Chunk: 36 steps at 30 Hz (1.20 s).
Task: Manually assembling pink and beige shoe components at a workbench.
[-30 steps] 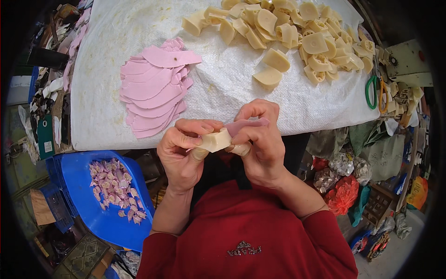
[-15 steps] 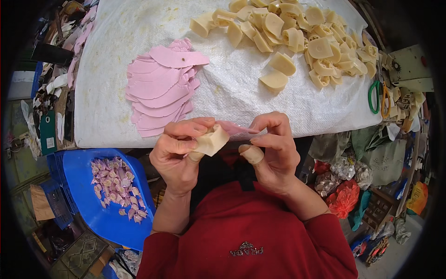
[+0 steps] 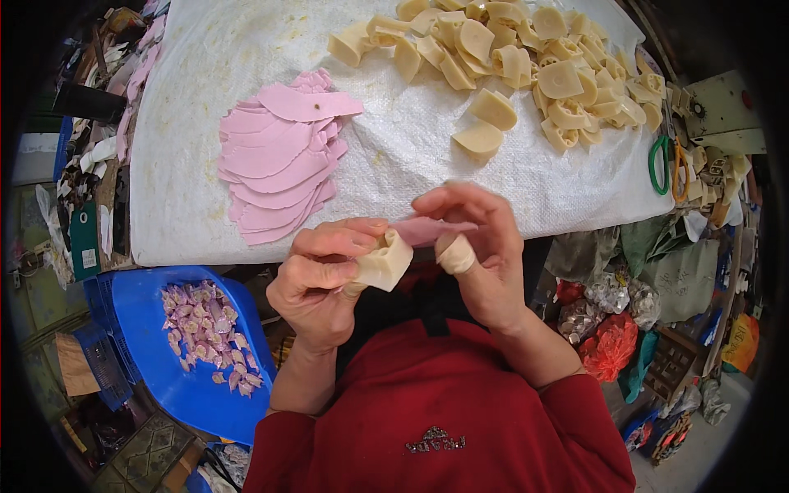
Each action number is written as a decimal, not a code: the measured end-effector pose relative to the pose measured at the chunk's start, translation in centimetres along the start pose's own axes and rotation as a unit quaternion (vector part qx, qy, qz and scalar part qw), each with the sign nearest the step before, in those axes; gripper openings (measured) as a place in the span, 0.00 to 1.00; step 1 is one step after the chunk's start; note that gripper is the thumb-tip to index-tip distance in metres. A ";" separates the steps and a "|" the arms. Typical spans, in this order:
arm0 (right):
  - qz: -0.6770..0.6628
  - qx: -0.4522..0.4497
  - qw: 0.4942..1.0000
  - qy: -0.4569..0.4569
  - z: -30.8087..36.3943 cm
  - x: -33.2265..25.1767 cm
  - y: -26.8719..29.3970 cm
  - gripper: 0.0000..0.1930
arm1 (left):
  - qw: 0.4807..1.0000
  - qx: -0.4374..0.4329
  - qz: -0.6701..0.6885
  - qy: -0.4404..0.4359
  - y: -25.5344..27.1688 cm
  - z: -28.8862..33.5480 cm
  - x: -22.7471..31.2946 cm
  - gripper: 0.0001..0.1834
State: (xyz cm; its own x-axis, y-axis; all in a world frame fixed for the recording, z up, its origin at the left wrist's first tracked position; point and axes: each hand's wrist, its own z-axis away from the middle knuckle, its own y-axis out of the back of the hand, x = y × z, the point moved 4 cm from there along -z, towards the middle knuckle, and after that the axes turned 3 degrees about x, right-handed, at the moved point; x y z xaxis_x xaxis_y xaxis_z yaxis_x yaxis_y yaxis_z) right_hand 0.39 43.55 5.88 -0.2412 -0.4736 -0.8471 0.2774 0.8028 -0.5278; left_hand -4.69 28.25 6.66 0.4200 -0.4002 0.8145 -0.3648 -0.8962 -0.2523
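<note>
My left hand [image 3: 322,275] pinches a cream plastic shoe heel [image 3: 386,261] between thumb and fingers, its hollow side turned up. From the far side of the heel a thin pink covering piece [image 3: 427,231] stretches toward my right hand [image 3: 486,259]. That hand is open, its fingers curved above the strip's free end and its thumb apart, wrapped in pale tape; its fingertips are slightly blurred. Left of centre on the table lies a fanned stack of similar pink pieces [image 3: 279,164]. Two loose cream heels [image 3: 479,141] rest beyond my hands.
A big pile of cream heels [image 3: 567,82] covers the far right of the white woven sheet [image 3: 394,181]. Green-handled scissors [image 3: 659,164] lie at its right edge. Below left, a blue scoop-shaped bin [image 3: 185,394] holds crumpled pink-and-cream scraps [image 3: 209,329]. Plastic bags [image 3: 608,345] crowd the right.
My right fingers have lifted off the pink piece's end and spread upward. My left hand has shifted slightly right with the heel, which is turned a little.
</note>
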 end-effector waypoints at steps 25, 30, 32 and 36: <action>0.278 -0.184 0.943 -0.007 -0.8 -2.0 0.3 0.28 | 0.952 -0.082 -0.291 -0.039 -2.2 -0.9 1.3 0.10; 0.146 -0.182 0.946 -0.224 -2.4 -0.8 2.4 0.19 | 0.989 -0.094 -0.103 0.038 -2.3 -0.1 0.4 0.11; 0.093 -0.208 0.937 -0.265 -2.6 -1.2 2.0 0.23 | 0.987 -0.132 -0.093 0.009 -2.4 0.1 0.3 0.10; 0.152 -0.213 0.920 -0.293 -3.0 -1.1 1.2 0.19 | 0.970 -0.175 -0.164 -0.037 -2.7 -0.2 0.5 0.10</action>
State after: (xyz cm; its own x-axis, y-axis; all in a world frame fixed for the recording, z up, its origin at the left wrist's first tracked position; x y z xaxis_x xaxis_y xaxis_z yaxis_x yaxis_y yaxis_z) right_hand -1.83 46.11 6.42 0.3644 -0.2168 -0.9057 -0.1707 0.9405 -0.2938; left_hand -3.69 30.53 7.87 0.6149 -0.1284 0.7781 -0.4553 -0.8634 0.2174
